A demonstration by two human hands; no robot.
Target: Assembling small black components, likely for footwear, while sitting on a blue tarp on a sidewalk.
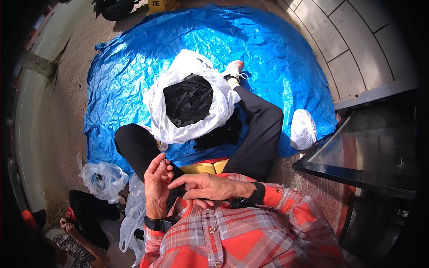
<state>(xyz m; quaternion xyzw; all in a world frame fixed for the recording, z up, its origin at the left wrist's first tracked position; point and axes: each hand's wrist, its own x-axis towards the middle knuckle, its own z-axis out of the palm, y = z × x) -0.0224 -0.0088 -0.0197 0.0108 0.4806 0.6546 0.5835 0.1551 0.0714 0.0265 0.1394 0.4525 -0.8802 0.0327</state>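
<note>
My left hand is raised over my lap, its thumb and fingertips pinched on something small that I cannot make out. Just right of it, my right hand reaches across with the index finger stretched toward my left palm. Its other fingers are curled, and whatever they hold is hidden. Beyond both hands, between my legs, stands a white plastic bag with its mouth rolled wide. Inside lie many flat black strips. A dark heap of black pieces rests against the bag's near right side, partly in shadow.
A blue tarp spreads under my legs. A tied white bag sits at right, beside a dark glass-sided frame. Clear plastic bags lie at left. Another person's hand shows at lower left. Something yellow is beneath me.
</note>
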